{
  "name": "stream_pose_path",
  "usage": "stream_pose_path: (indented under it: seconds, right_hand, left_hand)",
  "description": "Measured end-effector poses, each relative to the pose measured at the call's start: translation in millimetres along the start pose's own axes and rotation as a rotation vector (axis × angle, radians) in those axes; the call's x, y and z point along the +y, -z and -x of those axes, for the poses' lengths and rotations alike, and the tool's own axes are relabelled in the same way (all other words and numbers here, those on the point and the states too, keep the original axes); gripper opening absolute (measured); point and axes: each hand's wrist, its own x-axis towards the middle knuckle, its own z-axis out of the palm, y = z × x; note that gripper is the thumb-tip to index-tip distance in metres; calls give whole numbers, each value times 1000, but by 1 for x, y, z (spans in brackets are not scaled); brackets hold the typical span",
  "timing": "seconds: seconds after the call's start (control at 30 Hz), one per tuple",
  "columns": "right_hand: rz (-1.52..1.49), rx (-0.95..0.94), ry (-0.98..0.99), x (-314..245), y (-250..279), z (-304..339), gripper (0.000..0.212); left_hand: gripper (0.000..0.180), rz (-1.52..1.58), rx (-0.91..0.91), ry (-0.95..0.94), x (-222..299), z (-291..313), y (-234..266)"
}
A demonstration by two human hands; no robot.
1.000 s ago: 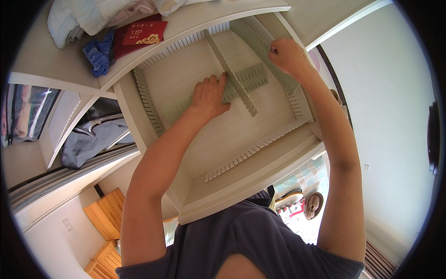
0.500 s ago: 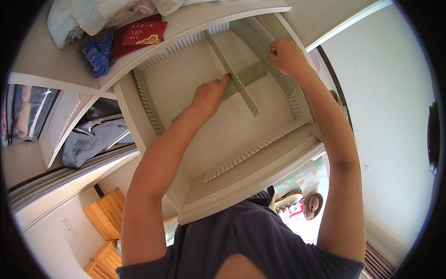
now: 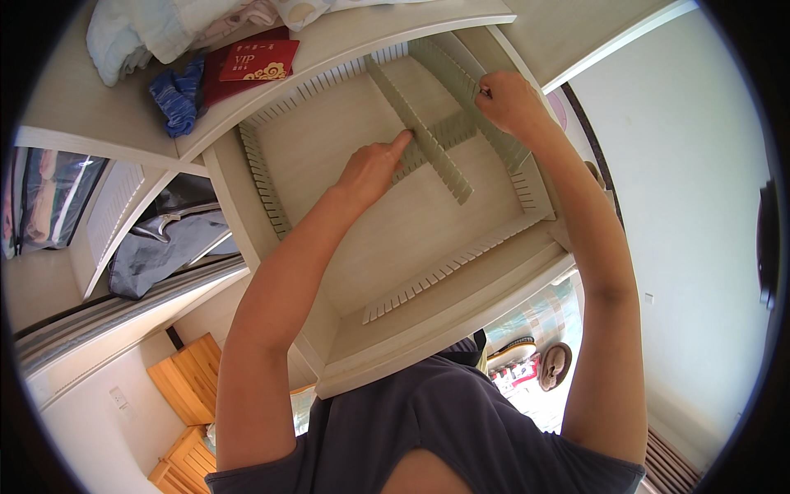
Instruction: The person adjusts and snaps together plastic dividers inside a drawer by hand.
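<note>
A pulled-out wooden drawer [image 3: 428, 288] holds slotted strips along its inner walls. My left hand [image 3: 372, 171] is closed around a pale green cross divider [image 3: 453, 130], its outstretched finger touching where this meets a long green divider [image 3: 420, 123]. The long divider runs from the drawer's far side toward me, its near end standing free. My right hand [image 3: 512, 103] is closed at the top edge of a green side divider [image 3: 448, 70] along the drawer's right side. Its fingertips are partly hidden by the hand itself.
On the shelf beyond lie red cards [image 3: 259, 59], a blue bundled cloth [image 3: 175, 95] and folded white fabric [image 3: 144, 37]. Open compartments at left hold a grey bag [image 3: 169, 255]. A white wall [image 3: 691, 206] stands at right; slippers [image 3: 555, 366] lie below the drawer.
The near end of the long divider has shifted right. My left hand has moved slightly right with it, while my right hand stays nearly still at the side divider.
</note>
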Motion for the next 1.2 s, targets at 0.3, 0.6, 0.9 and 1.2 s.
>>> stream_pose_path:
  seconds: [0.3, 0.6, 0.9, 1.2]
  right_hand:
    - [-15, 1, 3, 2, -1, -1, 15]
    - [11, -17, 19, 8, -16, -2, 17]
    - [37, 45, 194, -56, -20, 32, 24]
    - [-23, -72, 219, -64, -25, 34, 18]
  left_hand:
    - [58, 94, -21, 15, -6, 1, 0]
    - [52, 75, -18, 18, -4, 0, 1]
    - [43, 135, 9, 42, -3, 2, 2]
    - [49, 99, -62, 86, 0, -1, 1]
